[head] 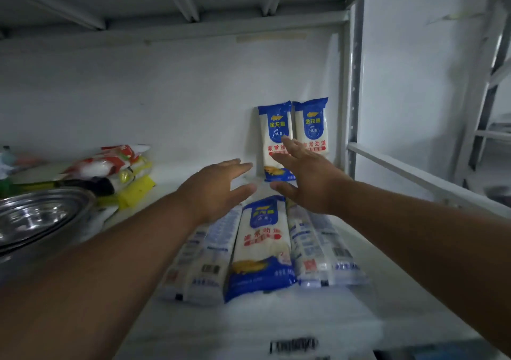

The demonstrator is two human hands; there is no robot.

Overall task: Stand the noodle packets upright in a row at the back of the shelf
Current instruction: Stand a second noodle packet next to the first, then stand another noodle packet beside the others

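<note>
Two blue-and-white noodle packets stand upright against the back wall at the right: one (275,127) on the left and another (312,124) beside it. Three more packets lie flat on the white shelf (276,321) in front: a left one (201,260) face down, a middle one (261,246) face up, a right one (320,251) face down. My left hand (218,188) hovers open above the flat packets. My right hand (304,177) is open too, fingers spread in front of the left standing packet; I cannot tell if it touches it.
A pile of red, white and yellow food bags (116,174) lies at the back left. Stacked steel bowls (36,218) sit at the left front. A metal upright (354,88) and a side rail (414,174) bound the shelf on the right.
</note>
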